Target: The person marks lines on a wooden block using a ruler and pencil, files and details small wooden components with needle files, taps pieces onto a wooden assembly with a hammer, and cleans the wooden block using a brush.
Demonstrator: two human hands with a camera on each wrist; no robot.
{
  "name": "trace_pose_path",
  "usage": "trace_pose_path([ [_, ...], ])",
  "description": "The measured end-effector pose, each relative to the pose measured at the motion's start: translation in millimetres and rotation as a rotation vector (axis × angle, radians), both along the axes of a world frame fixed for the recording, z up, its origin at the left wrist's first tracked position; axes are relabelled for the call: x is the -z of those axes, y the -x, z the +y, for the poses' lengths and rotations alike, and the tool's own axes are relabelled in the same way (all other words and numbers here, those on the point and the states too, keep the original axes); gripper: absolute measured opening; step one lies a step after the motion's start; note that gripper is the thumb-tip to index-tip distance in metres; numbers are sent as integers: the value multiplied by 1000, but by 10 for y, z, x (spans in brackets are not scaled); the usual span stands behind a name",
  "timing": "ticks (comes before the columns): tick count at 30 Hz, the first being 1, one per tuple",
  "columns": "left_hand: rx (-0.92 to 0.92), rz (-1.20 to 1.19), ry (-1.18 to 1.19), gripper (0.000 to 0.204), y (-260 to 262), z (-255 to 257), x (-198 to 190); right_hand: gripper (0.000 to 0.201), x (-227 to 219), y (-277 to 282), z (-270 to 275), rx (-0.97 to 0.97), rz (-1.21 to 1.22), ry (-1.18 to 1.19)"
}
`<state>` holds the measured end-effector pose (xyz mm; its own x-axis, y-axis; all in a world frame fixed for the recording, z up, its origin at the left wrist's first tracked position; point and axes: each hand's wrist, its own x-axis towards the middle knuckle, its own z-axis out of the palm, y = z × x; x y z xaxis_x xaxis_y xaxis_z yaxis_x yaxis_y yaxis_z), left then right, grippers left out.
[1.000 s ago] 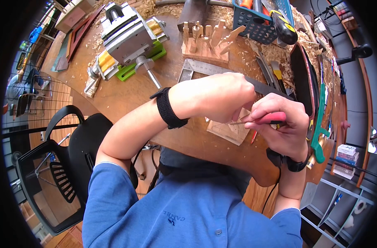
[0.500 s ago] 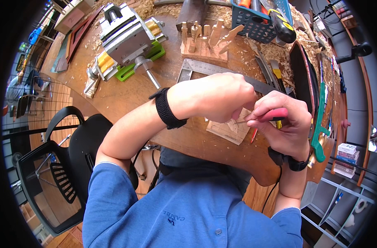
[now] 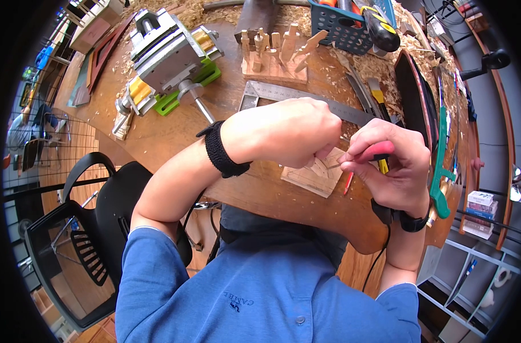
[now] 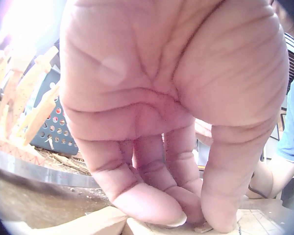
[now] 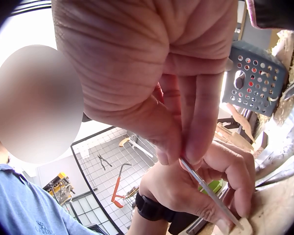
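In the head view, my left hand (image 3: 294, 134) is held over a flat wooden board (image 3: 313, 182) on the table. The left wrist view has its thumb and fingertips around a small pale wood piece (image 4: 202, 228), mostly covered by them. My right hand (image 3: 394, 166) grips a tool by its red and black handle (image 3: 377, 150). From its fingertips, the thin metal shaft (image 5: 211, 194) reaches down to a small wood piece (image 5: 245, 227) beside the left fingertips. Whether the tip touches the wood, I cannot tell.
Beyond the hands lie a metal square (image 3: 283, 93) and a block holding carved wooden pieces (image 3: 274, 70). A vise (image 3: 169, 57) stands at the left, a blue tool basket (image 3: 340, 31) at the back. A green-handled tool (image 3: 440, 171) lies at the right, with shavings around.
The head view has shifted slightly, moving the table items left. My right hand sits a little farther from the left one. Both hands keep their grips.
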<state>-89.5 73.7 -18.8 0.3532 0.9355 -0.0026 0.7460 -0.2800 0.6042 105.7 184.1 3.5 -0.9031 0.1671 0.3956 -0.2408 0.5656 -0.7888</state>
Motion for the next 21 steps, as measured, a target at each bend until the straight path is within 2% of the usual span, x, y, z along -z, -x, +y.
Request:
trace_pose_path([
  [8,23,41,-5,6,22,-8,39,23,-10,-6,-20,92,33,29],
  [13,75,-20,-77,8,50,7,130,23,14,-11,-25,99,29,35],
  [21,58,-83,-14,10,69,35,61,20,11,-38,-27,127,39,82],
])
